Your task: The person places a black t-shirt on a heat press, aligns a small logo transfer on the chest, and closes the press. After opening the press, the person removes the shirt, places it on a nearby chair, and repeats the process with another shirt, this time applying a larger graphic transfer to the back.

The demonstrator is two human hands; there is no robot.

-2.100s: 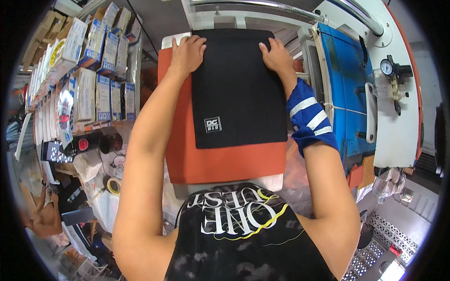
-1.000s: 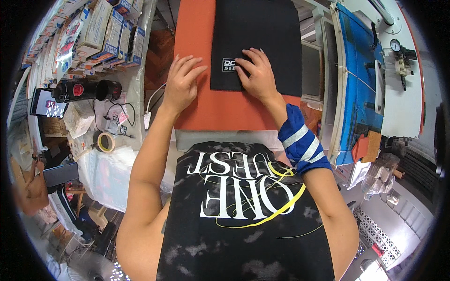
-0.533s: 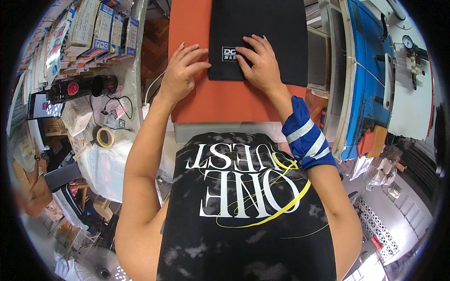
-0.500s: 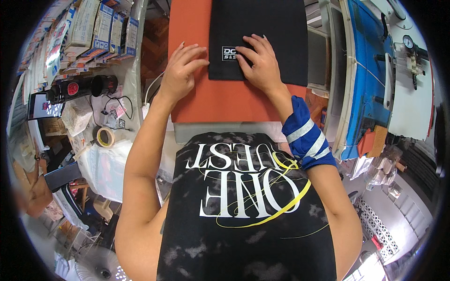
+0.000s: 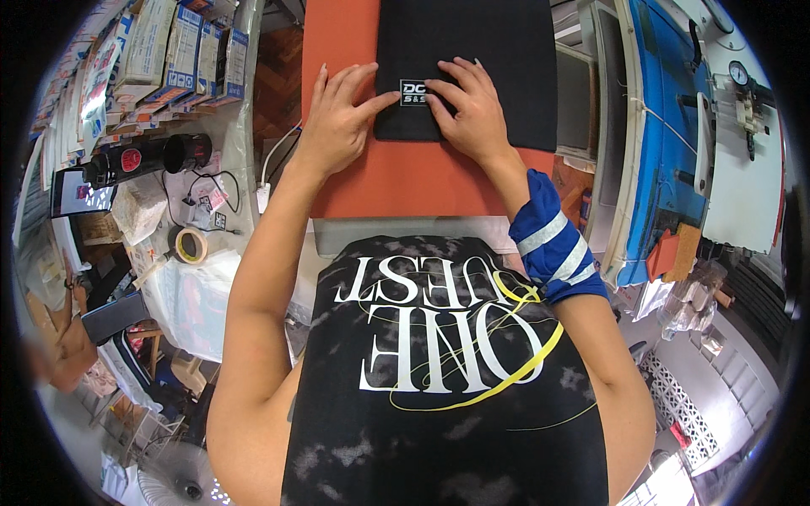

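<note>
Folded black cloth (image 5: 472, 34) lies flat on an orange-red pad (image 5: 405, 190). A small rectangular label (image 5: 412, 93), black with white print and a white border, sits near the cloth's near left corner. My left hand (image 5: 336, 118) has its fingers apart over the pad and the cloth's left edge. Its pointing thumb reaches the label's left side. On the black cloth rests my right hand (image 5: 472, 114), fingers spread, thumb and fingertips at the label's right side and covering part of it. Neither hand holds anything that I can see.
Stacked boxes (image 5: 181, 55), a black cylindrical device (image 5: 135, 160) and a tape roll (image 5: 187, 244) are on the left. To the right stand a blue panel (image 5: 666, 126) and a pressure gauge (image 5: 737, 74). Another person's arm (image 5: 72, 337) shows at far left.
My left hand has turned slightly, its thumb stretching right over the cloth's edge to the label. The right hand stays at the label with its fingers shifted a little, uncovering slightly more print.
</note>
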